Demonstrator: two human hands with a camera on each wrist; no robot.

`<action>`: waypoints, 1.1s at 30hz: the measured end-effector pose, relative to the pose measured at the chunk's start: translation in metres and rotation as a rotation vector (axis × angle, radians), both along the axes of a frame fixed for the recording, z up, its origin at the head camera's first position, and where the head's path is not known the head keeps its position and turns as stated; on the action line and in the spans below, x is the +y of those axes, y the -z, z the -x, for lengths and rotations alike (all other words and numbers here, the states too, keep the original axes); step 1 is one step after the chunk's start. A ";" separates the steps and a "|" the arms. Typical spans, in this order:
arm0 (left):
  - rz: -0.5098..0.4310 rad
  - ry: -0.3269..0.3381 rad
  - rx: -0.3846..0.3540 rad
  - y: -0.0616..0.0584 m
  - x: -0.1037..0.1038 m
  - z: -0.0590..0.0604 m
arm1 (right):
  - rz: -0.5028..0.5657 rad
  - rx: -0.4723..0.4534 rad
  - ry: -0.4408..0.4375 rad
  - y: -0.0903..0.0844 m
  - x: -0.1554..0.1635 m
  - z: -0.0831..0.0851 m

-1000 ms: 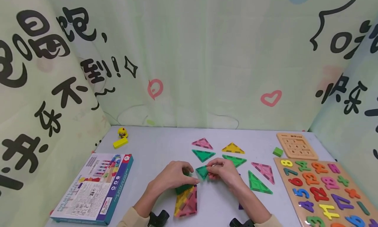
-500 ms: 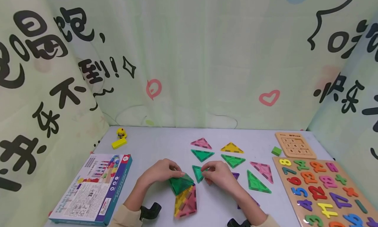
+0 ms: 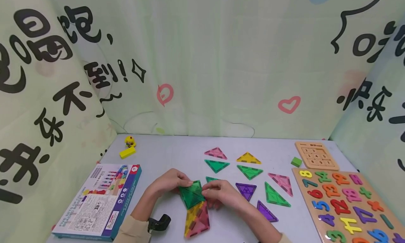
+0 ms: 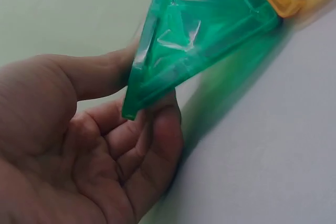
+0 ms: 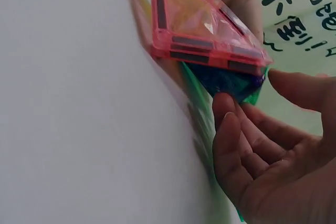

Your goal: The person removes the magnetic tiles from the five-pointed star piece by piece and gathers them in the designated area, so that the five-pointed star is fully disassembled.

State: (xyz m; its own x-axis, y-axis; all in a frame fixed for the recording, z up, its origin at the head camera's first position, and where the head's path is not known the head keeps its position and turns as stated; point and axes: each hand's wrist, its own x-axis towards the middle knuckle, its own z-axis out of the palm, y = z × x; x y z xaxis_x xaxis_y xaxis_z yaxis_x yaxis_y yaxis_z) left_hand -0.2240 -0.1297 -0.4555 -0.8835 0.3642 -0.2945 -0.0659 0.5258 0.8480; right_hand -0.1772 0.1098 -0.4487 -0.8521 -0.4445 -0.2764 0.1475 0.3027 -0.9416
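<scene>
Between your hands, the green tile [image 3: 191, 195] had come together from the separate pieces of a second earlier, joined above the yellow-and-pink tile [image 3: 197, 220] on the bench [image 3: 164, 151]. Your left hand [image 3: 171, 182] pinched its far edge; your right hand [image 3: 218, 194] had its fingers clamped on its right side. No containers showed, only a flat box [image 3: 98, 200]

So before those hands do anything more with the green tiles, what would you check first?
1. Left hand grips the green tile: ok.
2. Right hand has fingertips on the green tiles' right edge: ok.
3. Green tiles meet the yellow and pink square: ok.
4. Join fully seated: cannot tell.
5. Spare purple triangle lies apart from the hands: ok.
</scene>
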 end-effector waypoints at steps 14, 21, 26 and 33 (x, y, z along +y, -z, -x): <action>-0.142 0.015 -0.051 0.006 -0.003 0.005 | 0.174 -0.140 0.108 0.008 -0.009 -0.005; -0.164 -0.029 -0.057 0.011 -0.006 0.016 | 0.128 -0.066 0.136 0.009 -0.014 -0.007; -0.166 -0.274 0.028 0.015 -0.007 0.041 | 0.097 -0.056 0.132 0.007 -0.015 -0.008; 0.067 -0.530 0.256 0.009 0.004 0.076 | 0.066 -0.010 0.130 0.005 -0.014 -0.009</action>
